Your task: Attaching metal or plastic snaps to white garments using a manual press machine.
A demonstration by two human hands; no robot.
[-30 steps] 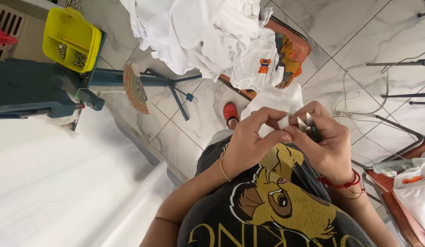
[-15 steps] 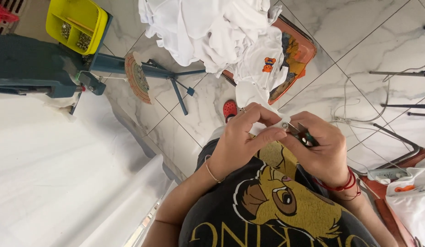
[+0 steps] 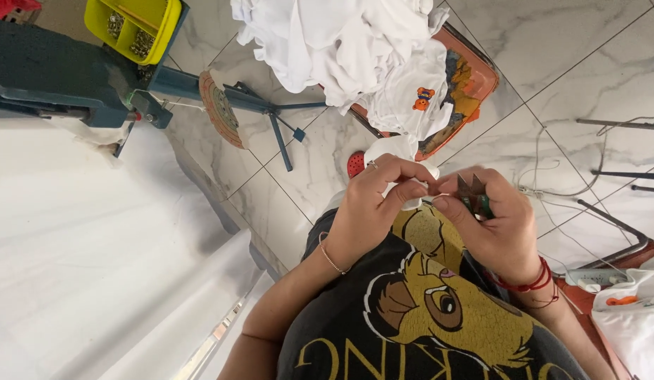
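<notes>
My left hand [image 3: 380, 204] pinches a small piece of white cloth [image 3: 392, 149] in front of my chest, and most of the cloth is hidden behind the fingers. My right hand [image 3: 492, 222] sits right beside it, closed around small dark snips [image 3: 473, 193] whose tips point toward the cloth. The fingertips of both hands almost touch. Below them lies my black shirt with a yellow cartoon print [image 3: 425, 309].
A pile of white garments [image 3: 341, 49] fills an orange crate [image 3: 475, 77] on the tiled floor ahead. A blue machine [image 3: 52, 81] with a yellow parts tray [image 3: 133, 24] stands at the upper left above a white table [image 3: 80, 260]. Cables and metal legs [image 3: 608, 176] lie right.
The white cloth hung open above my hands a second ago; it is now gathered small between the fingers. Both hands have drawn closer together.
</notes>
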